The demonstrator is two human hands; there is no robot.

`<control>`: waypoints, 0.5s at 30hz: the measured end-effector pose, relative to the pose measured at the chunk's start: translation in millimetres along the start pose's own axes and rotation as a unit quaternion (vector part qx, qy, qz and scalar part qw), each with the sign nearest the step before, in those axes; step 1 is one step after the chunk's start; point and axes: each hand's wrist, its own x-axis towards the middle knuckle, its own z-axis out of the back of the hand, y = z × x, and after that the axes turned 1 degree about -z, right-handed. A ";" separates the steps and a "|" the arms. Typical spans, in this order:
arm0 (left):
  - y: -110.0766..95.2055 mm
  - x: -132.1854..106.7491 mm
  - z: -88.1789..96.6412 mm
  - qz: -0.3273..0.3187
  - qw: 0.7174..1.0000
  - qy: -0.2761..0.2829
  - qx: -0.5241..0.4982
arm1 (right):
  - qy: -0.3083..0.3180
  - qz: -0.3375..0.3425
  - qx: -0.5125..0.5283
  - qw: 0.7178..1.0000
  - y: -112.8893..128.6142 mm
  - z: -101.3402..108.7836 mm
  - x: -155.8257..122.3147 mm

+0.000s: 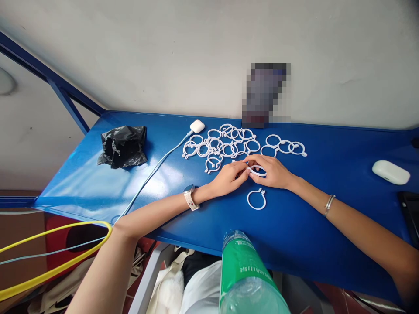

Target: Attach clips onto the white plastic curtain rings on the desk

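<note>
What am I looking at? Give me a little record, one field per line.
Right hand: holds a white ring
Left hand: fingers at that ring's left end
Loose ring: alone, nearer the person
Ring cluster: overlapping white rings beyond the hands
Black bag: left of the rings
Cable: ends at a white case
Bottle: green label, foreground
Table: blue

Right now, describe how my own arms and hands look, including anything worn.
The left hand is ungloved, with a watch at its wrist: dark, glossy face, pale strap with small dark marks. The right hand is ungloved too; a thin silver-coloured bangle circles that forearm. No sleeves show.
</note>
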 end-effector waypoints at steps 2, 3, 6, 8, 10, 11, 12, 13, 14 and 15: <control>-0.2 -0.1 0.2 0.000 1.000 0.002 -0.001 | -0.001 0.002 -0.002 1.000 0.2 0.0 0.2; -0.3 -0.1 0.3 0.000 1.000 0.002 -0.002 | -0.002 0.004 -0.003 1.000 0.2 -0.1 0.3; -1.1 -0.1 0.7 0.003 1.000 0.004 -0.001 | -0.005 0.010 -0.005 1.000 0.3 -0.5 0.6; -1.5 -0.1 0.7 0.004 1.000 0.004 0.002 | -0.009 0.016 -0.004 1.000 0.2 -0.6 0.4; -1.3 -0.3 0.5 0.002 1.000 0.002 0.002 | -0.015 0.019 -0.002 1.000 -0.2 -0.8 0.0; -0.9 -0.4 0.3 0.001 1.000 0.000 0.001 | -0.019 0.019 -0.001 1.000 -0.5 -0.9 -0.3; -0.5 -0.5 0.1 0.001 1.000 -0.002 -0.001 | -0.025 0.019 0.000 1.000 -0.8 -1.2 -0.6; -0.1 -0.5 -0.1 0.001 1.000 -0.005 -0.006 | -0.030 0.018 0.000 0.999 -1.2 -1.5 -0.9; 0.2 -0.6 -0.3 0.002 1.000 -0.009 -0.012 | -0.035 0.018 -0.001 0.999 -1.5 -1.8 -1.1; 0.4 -0.6 -0.4 0.002 1.000 -0.013 -0.019 | -0.039 0.018 -0.002 0.999 -1.8 -2.1 -1.2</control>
